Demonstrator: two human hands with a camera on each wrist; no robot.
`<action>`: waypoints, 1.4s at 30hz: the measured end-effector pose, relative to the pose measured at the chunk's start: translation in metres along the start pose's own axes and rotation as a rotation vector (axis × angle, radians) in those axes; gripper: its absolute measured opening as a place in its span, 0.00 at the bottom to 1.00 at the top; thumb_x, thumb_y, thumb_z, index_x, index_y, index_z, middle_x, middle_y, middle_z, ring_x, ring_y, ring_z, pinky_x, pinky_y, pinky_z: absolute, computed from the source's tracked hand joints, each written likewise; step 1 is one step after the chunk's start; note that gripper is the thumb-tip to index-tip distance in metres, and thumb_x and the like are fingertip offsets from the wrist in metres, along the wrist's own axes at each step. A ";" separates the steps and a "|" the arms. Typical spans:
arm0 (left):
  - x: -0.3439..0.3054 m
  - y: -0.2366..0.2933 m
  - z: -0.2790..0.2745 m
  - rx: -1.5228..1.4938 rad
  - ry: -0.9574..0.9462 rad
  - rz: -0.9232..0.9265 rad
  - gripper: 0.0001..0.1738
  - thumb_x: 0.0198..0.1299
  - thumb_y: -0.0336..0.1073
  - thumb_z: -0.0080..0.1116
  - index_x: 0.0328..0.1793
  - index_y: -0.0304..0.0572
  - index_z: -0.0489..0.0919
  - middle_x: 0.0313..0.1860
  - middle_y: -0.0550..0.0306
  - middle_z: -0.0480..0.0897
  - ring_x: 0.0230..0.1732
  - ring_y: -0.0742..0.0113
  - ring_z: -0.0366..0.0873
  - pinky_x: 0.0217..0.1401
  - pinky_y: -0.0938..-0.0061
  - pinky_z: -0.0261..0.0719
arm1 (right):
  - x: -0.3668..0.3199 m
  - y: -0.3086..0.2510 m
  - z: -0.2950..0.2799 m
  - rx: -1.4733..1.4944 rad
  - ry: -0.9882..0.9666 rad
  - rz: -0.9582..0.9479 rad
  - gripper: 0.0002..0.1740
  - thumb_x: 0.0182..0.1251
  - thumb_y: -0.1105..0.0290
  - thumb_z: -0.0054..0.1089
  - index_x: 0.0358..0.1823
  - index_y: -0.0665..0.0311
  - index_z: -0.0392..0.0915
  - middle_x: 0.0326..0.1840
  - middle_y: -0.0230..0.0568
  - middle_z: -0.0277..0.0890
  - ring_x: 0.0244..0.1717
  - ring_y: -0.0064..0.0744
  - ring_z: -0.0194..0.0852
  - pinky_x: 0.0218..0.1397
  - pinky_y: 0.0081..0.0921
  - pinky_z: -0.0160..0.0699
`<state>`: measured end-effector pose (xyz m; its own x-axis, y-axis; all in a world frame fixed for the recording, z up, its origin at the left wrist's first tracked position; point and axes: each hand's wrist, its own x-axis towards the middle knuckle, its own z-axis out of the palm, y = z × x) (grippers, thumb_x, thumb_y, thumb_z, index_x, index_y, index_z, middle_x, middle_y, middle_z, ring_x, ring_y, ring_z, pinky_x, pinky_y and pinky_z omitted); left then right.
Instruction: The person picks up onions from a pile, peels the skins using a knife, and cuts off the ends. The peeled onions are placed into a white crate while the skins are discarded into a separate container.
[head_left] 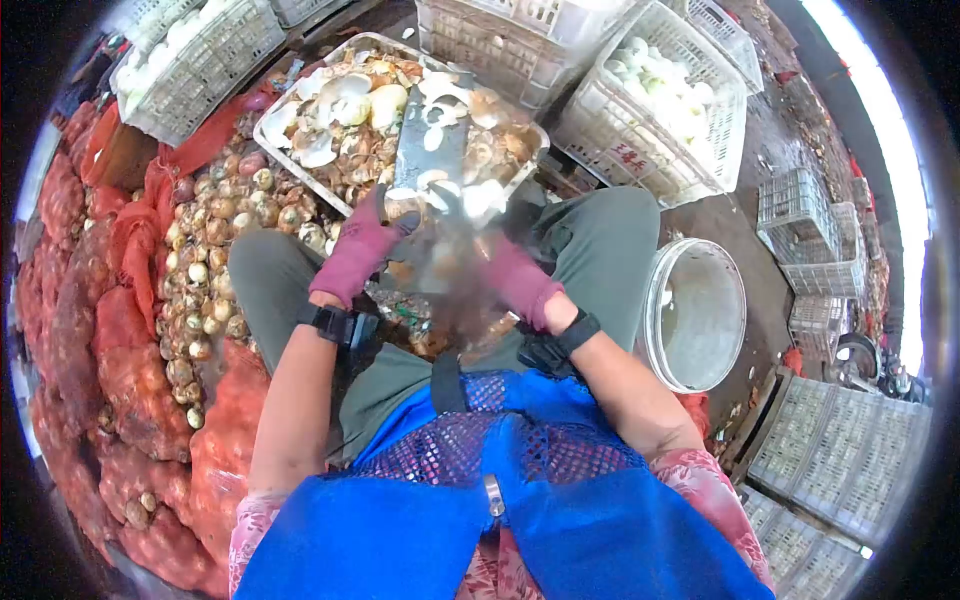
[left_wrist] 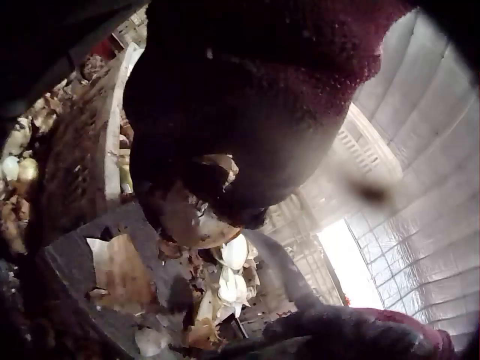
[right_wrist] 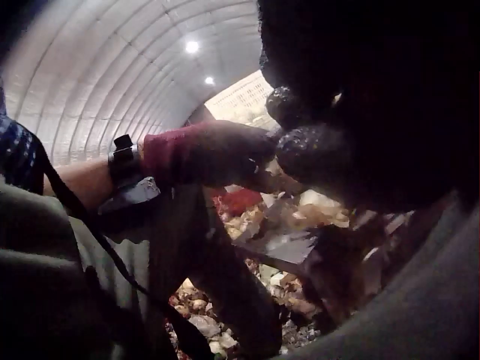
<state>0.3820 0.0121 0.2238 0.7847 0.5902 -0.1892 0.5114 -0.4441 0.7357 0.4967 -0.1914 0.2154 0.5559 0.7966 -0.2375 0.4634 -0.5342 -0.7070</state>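
My left hand [head_left: 362, 245], in a maroon glove with dark fingers, is over my lap at the tray's near edge. In the left wrist view its fingers grip an onion [left_wrist: 196, 225], mostly covered by the glove. My right hand [head_left: 515, 280], gloved alike, is close beside it and blurred by motion. The right wrist view shows its fingers [right_wrist: 311, 150] bent in deep shadow; I cannot tell what they hold. A grey board [head_left: 418, 155] with white onion scraps lies across a pale tray [head_left: 305, 187] of onion skins.
Unpeeled onions [head_left: 215, 260] lie heaped on the left beside red mesh sacks [head_left: 140, 370]. White crates of peeled onions stand at the back left [head_left: 205, 85] and back right [head_left: 650, 140]. A white bucket [head_left: 700, 315] stands by my right knee; more crates [head_left: 840, 450] are at the far right.
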 end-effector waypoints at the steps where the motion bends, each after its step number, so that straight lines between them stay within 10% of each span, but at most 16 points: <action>1: -0.002 0.001 -0.001 0.002 -0.006 -0.016 0.42 0.58 0.50 0.62 0.72 0.33 0.60 0.66 0.35 0.69 0.67 0.45 0.67 0.68 0.63 0.65 | 0.001 0.005 0.007 0.002 -0.002 -0.003 0.23 0.68 0.55 0.50 0.46 0.72 0.71 0.46 0.65 0.72 0.49 0.63 0.71 0.52 0.50 0.70; 19: 0.008 -0.013 0.010 0.291 0.056 0.046 0.41 0.65 0.61 0.47 0.70 0.32 0.60 0.64 0.31 0.69 0.63 0.39 0.69 0.63 0.58 0.68 | 0.026 0.040 0.041 -0.258 -0.044 -0.280 0.23 0.73 0.52 0.40 0.51 0.67 0.67 0.42 0.65 0.77 0.44 0.63 0.77 0.49 0.51 0.74; 22: 0.022 -0.010 0.004 -0.005 -0.041 -0.334 0.42 0.62 0.65 0.48 0.68 0.35 0.64 0.55 0.32 0.76 0.55 0.39 0.76 0.55 0.56 0.74 | 0.008 0.019 0.029 -0.383 -0.160 -0.494 0.24 0.73 0.52 0.40 0.51 0.68 0.66 0.43 0.65 0.78 0.46 0.62 0.77 0.50 0.51 0.74; 29: 0.024 -0.027 0.014 -0.797 0.065 -0.359 0.39 0.61 0.68 0.48 0.56 0.36 0.75 0.41 0.54 0.78 0.31 0.61 0.78 0.35 0.66 0.77 | -0.028 0.002 0.041 -0.294 -0.231 0.010 0.24 0.72 0.52 0.40 0.52 0.68 0.64 0.47 0.63 0.75 0.48 0.62 0.75 0.52 0.53 0.72; 32: 0.003 0.023 -0.011 -0.725 0.016 -0.529 0.32 0.67 0.57 0.45 0.67 0.43 0.70 0.61 0.62 0.74 0.56 0.69 0.72 0.58 0.73 0.70 | -0.020 0.011 0.034 -0.254 0.035 -0.117 0.22 0.71 0.54 0.42 0.53 0.66 0.64 0.45 0.63 0.74 0.45 0.63 0.75 0.48 0.54 0.73; 36: 0.010 -0.017 0.000 -0.847 -0.020 -0.282 0.32 0.65 0.57 0.47 0.68 0.43 0.70 0.59 0.62 0.75 0.60 0.68 0.69 0.62 0.74 0.66 | -0.028 -0.008 0.025 -0.376 0.014 -0.151 0.20 0.69 0.56 0.46 0.53 0.64 0.64 0.42 0.56 0.76 0.42 0.58 0.77 0.41 0.50 0.76; 39: 0.014 -0.002 0.003 -0.730 0.131 -0.419 0.37 0.56 0.65 0.56 0.52 0.34 0.79 0.40 0.57 0.79 0.38 0.68 0.72 0.42 0.72 0.69 | -0.026 -0.008 0.037 -0.385 0.061 -0.216 0.20 0.70 0.57 0.46 0.54 0.63 0.63 0.42 0.53 0.75 0.41 0.54 0.78 0.39 0.50 0.76; 42: 0.015 -0.011 0.006 -0.715 0.146 -0.360 0.39 0.56 0.66 0.56 0.53 0.32 0.78 0.42 0.55 0.79 0.38 0.67 0.73 0.40 0.71 0.72 | -0.032 -0.037 0.016 -0.479 -0.052 -0.075 0.24 0.70 0.57 0.45 0.60 0.66 0.61 0.41 0.51 0.75 0.40 0.51 0.78 0.37 0.48 0.76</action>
<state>0.3901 0.0224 0.2088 0.5361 0.7187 -0.4429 0.3374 0.2985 0.8928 0.4507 -0.1922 0.2381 0.4791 0.8446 -0.2391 0.7733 -0.5350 -0.3403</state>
